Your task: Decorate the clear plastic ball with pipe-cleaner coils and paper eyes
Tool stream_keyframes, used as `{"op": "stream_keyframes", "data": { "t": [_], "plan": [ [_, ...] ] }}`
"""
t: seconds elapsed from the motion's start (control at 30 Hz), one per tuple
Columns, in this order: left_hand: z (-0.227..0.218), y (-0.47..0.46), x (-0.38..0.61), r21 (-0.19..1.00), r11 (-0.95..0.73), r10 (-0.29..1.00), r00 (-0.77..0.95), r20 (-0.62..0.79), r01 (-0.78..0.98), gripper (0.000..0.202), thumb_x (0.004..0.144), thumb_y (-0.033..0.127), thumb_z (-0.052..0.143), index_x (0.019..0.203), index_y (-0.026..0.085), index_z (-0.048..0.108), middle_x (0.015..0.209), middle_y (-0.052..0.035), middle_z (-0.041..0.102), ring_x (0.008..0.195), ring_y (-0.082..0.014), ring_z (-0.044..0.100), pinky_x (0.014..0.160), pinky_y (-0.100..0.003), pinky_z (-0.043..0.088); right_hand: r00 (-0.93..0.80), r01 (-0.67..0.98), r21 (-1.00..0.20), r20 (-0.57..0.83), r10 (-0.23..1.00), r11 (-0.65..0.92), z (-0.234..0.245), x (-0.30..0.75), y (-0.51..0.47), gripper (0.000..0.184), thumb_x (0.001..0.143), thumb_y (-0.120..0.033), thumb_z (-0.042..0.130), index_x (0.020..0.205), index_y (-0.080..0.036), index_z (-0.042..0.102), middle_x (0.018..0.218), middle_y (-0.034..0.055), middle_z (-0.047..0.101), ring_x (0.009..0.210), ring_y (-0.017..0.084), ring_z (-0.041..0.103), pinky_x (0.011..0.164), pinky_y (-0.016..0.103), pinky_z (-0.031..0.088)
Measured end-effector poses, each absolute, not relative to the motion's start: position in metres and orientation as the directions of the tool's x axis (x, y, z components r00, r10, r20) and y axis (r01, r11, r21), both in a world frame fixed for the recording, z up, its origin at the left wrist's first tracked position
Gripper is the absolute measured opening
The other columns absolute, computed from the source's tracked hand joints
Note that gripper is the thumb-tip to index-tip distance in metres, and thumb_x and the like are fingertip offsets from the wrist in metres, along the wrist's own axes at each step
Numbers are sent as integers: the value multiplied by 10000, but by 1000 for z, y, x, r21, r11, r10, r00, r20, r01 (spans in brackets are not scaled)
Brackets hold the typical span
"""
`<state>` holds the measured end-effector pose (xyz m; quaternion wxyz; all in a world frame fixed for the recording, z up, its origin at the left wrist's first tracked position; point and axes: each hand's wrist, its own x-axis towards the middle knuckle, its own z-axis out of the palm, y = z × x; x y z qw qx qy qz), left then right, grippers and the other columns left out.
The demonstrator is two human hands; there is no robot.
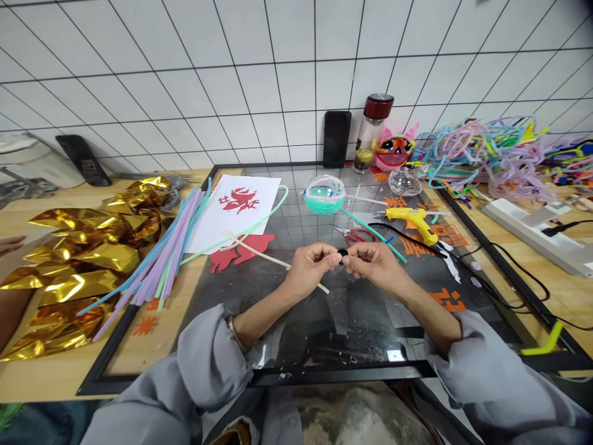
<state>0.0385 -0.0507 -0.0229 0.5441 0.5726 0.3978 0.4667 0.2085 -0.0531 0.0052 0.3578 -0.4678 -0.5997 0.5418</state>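
Note:
My left hand (311, 267) and my right hand (373, 262) meet above the dark glass mat (352, 315), fingers curled. Between their fingertips sits a small black piece (343, 254), pinched from both sides. Red-handled scissors (357, 235) lie just beyond my hands. A yellow glue gun (413, 220) rests to the right of them. A clear dome wrapped in teal pipe cleaner (324, 194) stands farther back.
Crumpled gold foil (83, 259) and a bundle of blue and purple pipe cleaners (162, 253) lie at left. A white sheet with a red cutout (241, 207), a phone (336, 139), a bottle (372, 133) and a tangled pile of pipe cleaners (500, 154) lie behind. Another person's hand (10, 245) shows at far left.

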Motion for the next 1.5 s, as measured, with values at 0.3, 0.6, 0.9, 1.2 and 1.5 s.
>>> {"op": "stream_keyframes", "data": {
  "t": [0.3, 0.6, 0.9, 1.2, 1.5],
  "plan": [
    [-21, -52, 39, 997, -62, 961, 267, 71, -41, 314, 710, 423, 708, 676, 125, 612, 574, 9, 554, 541, -81, 456, 542, -222, 353, -282, 171, -985, -73, 957, -25, -1, 208, -53, 212, 662, -331, 660, 576, -161, 566, 473, -45, 494, 448, 65, 403, 458, 214, 315],
    [-20, -50, 39, 997, -67, 973, 217, 74, -38, 318, 715, 429, 705, 670, 129, 610, 568, 6, 568, 530, -80, 467, 539, -221, 364, -314, 174, -984, -87, 946, -33, 9, 208, -52, 213, 697, -371, 634, 677, -162, 595, 583, -21, 559, 499, 75, 459, 474, 211, 350],
    [-15, -53, 43, 987, 49, 966, 258, -8, -153, 317, 666, 416, 746, 650, 131, 609, 569, 8, 572, 533, -78, 478, 542, -219, 377, -308, 157, -987, -18, 951, 32, 5, 210, -52, 213, 692, -364, 645, 660, -164, 579, 550, -46, 489, 488, 67, 396, 473, 221, 313],
    [-12, -54, 43, 980, 84, 960, 277, -31, -181, 322, 642, 416, 762, 644, 128, 617, 556, 13, 567, 521, -73, 470, 546, -224, 383, -324, 121, -993, -50, 945, -11, 5, 211, -51, 248, 671, -388, 681, 628, -168, 573, 525, -42, 487, 495, 74, 396, 482, 222, 324],
    [-14, -53, 41, 988, 57, 959, 282, -13, -146, 324, 652, 418, 754, 641, 127, 613, 560, 13, 564, 518, -75, 471, 538, -224, 382, -389, 127, -991, -93, 916, -47, 8, 214, -51, 391, 722, -542, 657, 675, -166, 558, 574, -31, 506, 508, 77, 430, 493, 221, 352]
  ]
}}
